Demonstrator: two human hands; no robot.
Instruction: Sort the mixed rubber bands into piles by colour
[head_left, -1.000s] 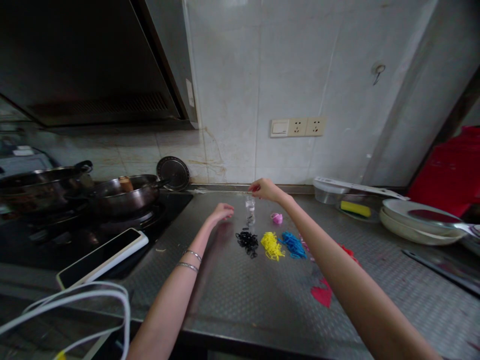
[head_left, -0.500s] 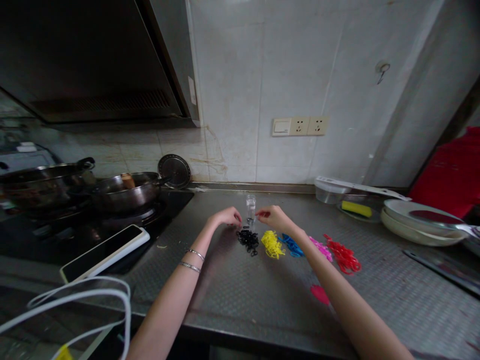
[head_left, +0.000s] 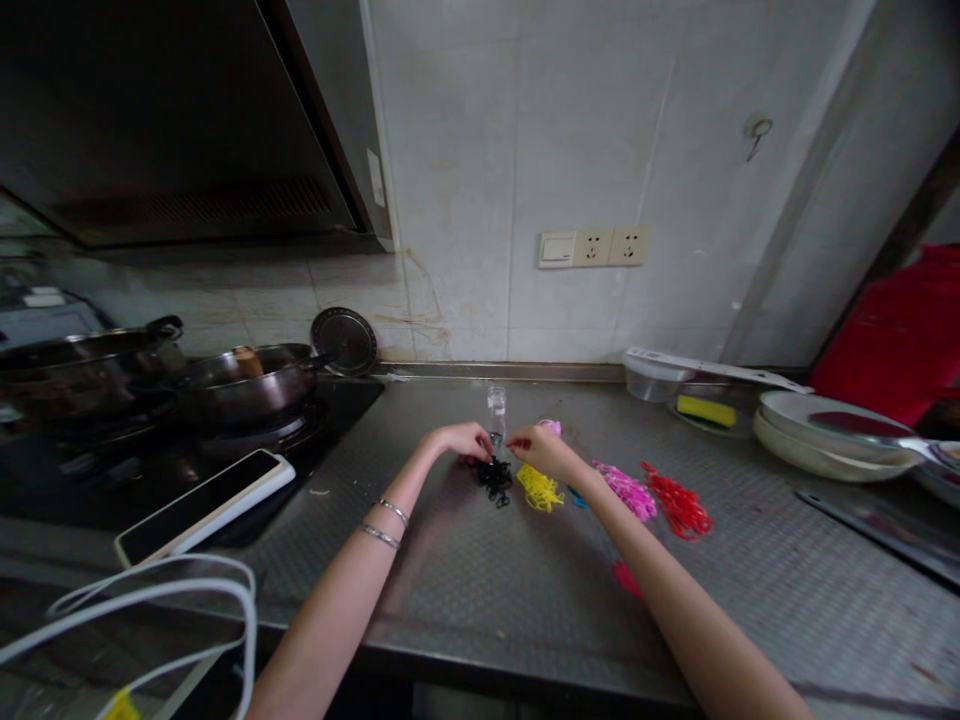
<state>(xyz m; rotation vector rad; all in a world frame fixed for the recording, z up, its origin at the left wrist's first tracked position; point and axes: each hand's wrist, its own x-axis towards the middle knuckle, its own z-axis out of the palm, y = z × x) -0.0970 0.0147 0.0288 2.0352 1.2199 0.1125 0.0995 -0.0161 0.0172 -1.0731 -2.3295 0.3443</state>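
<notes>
A small clear bottle point(head_left: 496, 408) stands upright near the back of the counter, with a few black bands visible at its base. My left hand point(head_left: 461, 440) reaches to the top edge of a heap of black rubber bands point(head_left: 495, 482), its fingers drawn together; what they pinch is too small to make out. Just right of the bottle, my right hand point(head_left: 541, 448) has its thumb and fingers pressed together, their contents hidden. Right of the black heap lie yellow bands point(head_left: 540, 488), blue bands point(head_left: 577, 497) partly behind my right wrist, pink bands point(head_left: 628, 492) and red bands point(head_left: 677, 503).
Pans point(head_left: 247, 385) sit on the stove at left, near a white-cased phone-like device point(head_left: 199, 508) and white cable point(head_left: 240, 590). At right are a plastic container point(head_left: 652, 380), a yellow sponge point(head_left: 705, 411), stacked bowls point(head_left: 825, 440) and a knife point(head_left: 877, 530).
My left hand has moved right and down onto the edge of the black bands. My right hand stays beside the bottle, slightly lower. The whole view has shifted a little.
</notes>
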